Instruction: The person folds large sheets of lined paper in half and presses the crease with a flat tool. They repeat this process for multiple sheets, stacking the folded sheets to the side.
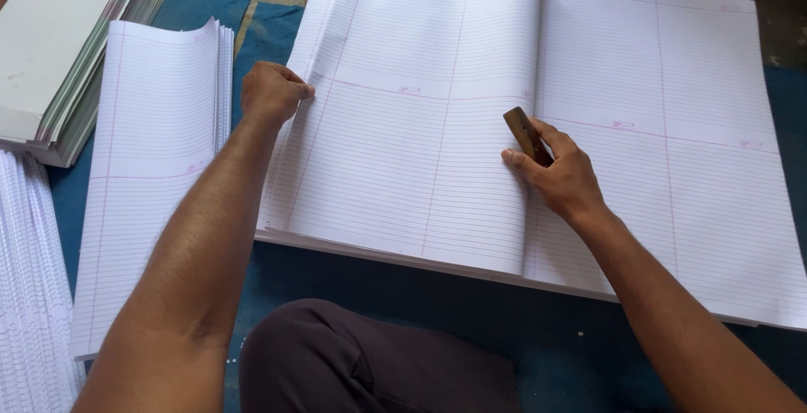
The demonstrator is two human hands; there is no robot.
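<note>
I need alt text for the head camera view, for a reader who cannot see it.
A person's right hand presses a small brown wooden block on the fold of a large ruled sheet, while the left hand pinches its left edge. A folded pile lies to the left.

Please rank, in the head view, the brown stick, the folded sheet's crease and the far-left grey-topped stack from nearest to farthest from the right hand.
From the right hand:
1. Brown stick, held in its fingers.
2. Crease, just left.
3. Grey-topped stack, far left, top corner.

The grey stack (pixel 59 52) (top left) runs off frame; small pink marks (pixel 409 90) on the ruled sheets seem illegible.
</note>
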